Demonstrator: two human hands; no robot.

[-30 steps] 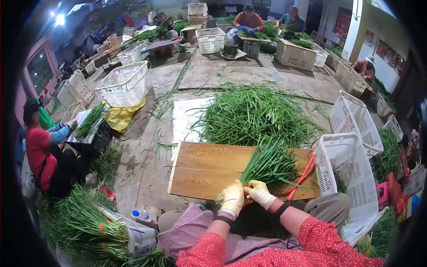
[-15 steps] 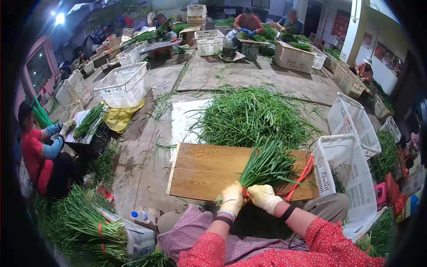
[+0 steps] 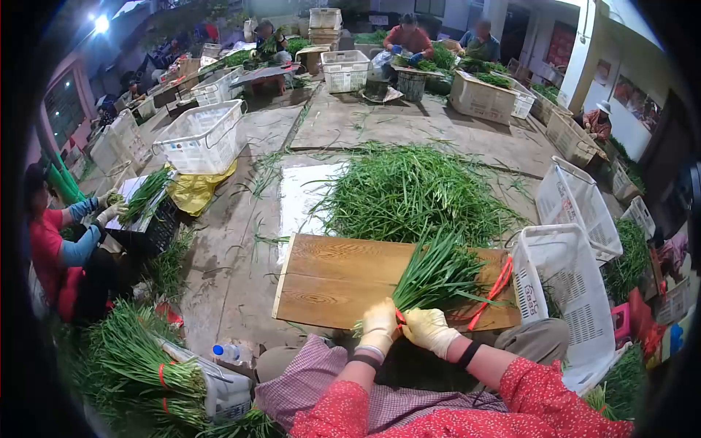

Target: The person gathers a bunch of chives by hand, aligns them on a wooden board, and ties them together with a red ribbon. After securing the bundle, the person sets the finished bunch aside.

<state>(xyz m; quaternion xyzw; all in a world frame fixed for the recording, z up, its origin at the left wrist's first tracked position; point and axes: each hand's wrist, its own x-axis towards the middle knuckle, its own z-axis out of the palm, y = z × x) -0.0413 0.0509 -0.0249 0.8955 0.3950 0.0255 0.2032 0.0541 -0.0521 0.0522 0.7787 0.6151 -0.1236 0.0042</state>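
A bunch of long green leafy stalks (image 3: pixel 438 277) lies over the near edge of a wooden worktop (image 3: pixel 336 281), its leafy ends fanned away from the wearer, its stalk ends gathered. The left grip (image 3: pixel 380 325), in a pale glove, is closed around those ends. The right grip (image 3: pixel 431 330), also gloved, is closed just beside it, apparently pinching a red tie (image 3: pixel 400 316) at the bunch's neck; the fingertips are hidden.

The bunch looks light and floppy, firmer at the stalks; the thin leaves would probably bend or bruise, and might slip if damp. The gathered stalk end seems the best place to hold.

More red strips (image 3: pixel 499 285) lie at the worktop's right end. Beyond it is a big loose heap of greens (image 3: pixel 416 193), partly over a white sheet (image 3: pixel 303 193). A white basket (image 3: pixel 529 285) stands at the right; tied bunches (image 3: pixel 157 369) lie at the left, near a seated co-worker (image 3: pixel 51 244).
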